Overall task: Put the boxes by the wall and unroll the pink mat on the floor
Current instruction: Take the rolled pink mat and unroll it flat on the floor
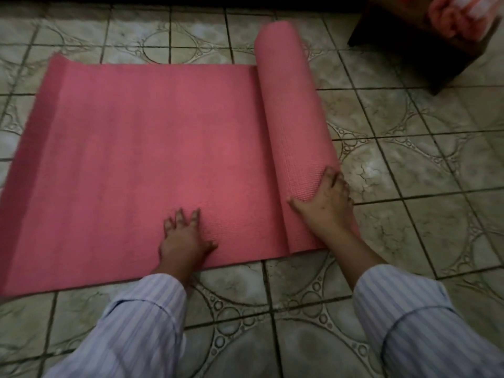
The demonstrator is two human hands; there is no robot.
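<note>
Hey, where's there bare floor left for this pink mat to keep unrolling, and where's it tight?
Bare tiled floor lies right of the roll, beside the right hand, stretching to the picture's edge. It is crowded toward the top right, where a dark box sits. Left of the roll, the flat mat under the left hand covers the tiles.

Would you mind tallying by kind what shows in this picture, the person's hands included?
Pink mat, partly unrolled on the tiled floor: 1
Hands, the left hand flat on the mat and the right hand on the roll: 2
Striped sleeves: 2
Dark box at the top right with something pink in it: 1
Total: 6
</note>
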